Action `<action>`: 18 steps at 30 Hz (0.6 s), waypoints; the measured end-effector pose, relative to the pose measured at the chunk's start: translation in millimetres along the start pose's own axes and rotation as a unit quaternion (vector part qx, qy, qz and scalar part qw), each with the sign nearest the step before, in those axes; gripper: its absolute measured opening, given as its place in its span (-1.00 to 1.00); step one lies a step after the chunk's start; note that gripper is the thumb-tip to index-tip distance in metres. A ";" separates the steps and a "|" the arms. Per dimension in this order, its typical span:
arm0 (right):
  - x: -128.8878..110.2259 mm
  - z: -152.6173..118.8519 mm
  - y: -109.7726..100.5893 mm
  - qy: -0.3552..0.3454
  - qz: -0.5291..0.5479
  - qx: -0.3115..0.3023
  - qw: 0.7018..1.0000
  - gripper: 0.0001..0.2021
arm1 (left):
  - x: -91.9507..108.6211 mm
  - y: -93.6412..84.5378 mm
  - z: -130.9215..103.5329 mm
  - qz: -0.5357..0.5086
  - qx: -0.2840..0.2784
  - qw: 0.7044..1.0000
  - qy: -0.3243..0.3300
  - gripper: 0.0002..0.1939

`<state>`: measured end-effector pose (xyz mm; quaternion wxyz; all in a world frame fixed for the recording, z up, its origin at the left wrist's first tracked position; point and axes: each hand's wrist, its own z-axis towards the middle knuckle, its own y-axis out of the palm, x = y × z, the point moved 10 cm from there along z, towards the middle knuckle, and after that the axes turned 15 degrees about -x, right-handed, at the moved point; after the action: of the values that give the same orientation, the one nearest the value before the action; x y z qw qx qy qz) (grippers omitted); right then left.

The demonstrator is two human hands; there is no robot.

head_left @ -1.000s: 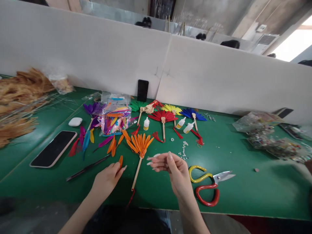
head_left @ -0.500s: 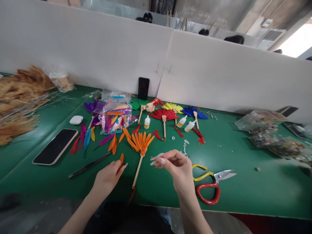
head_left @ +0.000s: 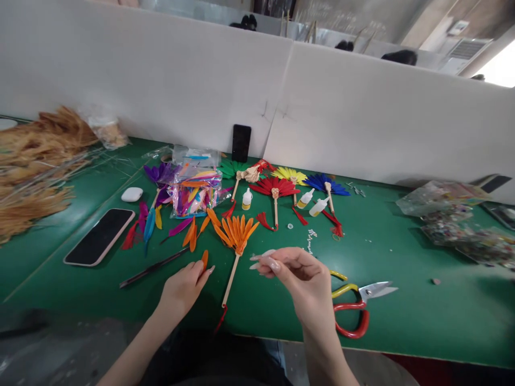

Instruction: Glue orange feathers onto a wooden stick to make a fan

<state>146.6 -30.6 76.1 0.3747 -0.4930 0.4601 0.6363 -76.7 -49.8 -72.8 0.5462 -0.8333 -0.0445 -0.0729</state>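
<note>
My left hand [head_left: 183, 287] pinches an orange feather [head_left: 205, 259] over the green table, left of the orange feather fan [head_left: 237, 236]. That fan lies with its wooden handle toward me and a red tassel at the handle's end. To its right, my right hand [head_left: 300, 271] is raised with thumb and fingers pinched together; whatever they hold is too small to make out. Loose orange feathers [head_left: 192, 236] lie beyond my left hand. Scissors [head_left: 358, 305] with yellow and red handles rest to the right of my right hand, and white beads [head_left: 310, 240] lie beyond it.
Red [head_left: 275, 187], green, yellow and blue fans lie farther back with small glue bottles [head_left: 247, 199]. Bagged feathers [head_left: 197, 193], a phone [head_left: 100, 236], tweezers [head_left: 155, 267] and straw-like fibres [head_left: 44, 145] are at left. Bags of beads [head_left: 454, 228] sit at right, before a white partition [head_left: 161, 80].
The whole view has shifted slightly, with the table items appearing farther right. My hands keep nearly the same pose, and the orange feather stays in my left hand.
</note>
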 end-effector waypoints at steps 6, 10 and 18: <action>-12.7 -8.5 7.2 0.005 0.054 0.006 0.999 -0.93 | 4.1 -6.3 -4.8 -0.017 0.021 1.000 0.013 -0.65; -19.5 -9.7 10.3 -0.013 0.057 -0.004 0.998 -0.90 | 5.1 -8.1 -6.9 -0.033 0.017 0.999 0.017 -0.66; -11.8 -1.5 14.0 0.002 0.005 -0.026 1.000 -0.87 | 4.9 -8.4 -6.7 -0.022 0.037 0.999 0.016 -0.64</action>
<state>136.7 -36.4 90.6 0.3579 -0.5019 0.4464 0.6486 -73.6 -52.6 -61.7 0.5753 -0.8102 -0.0564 -0.0968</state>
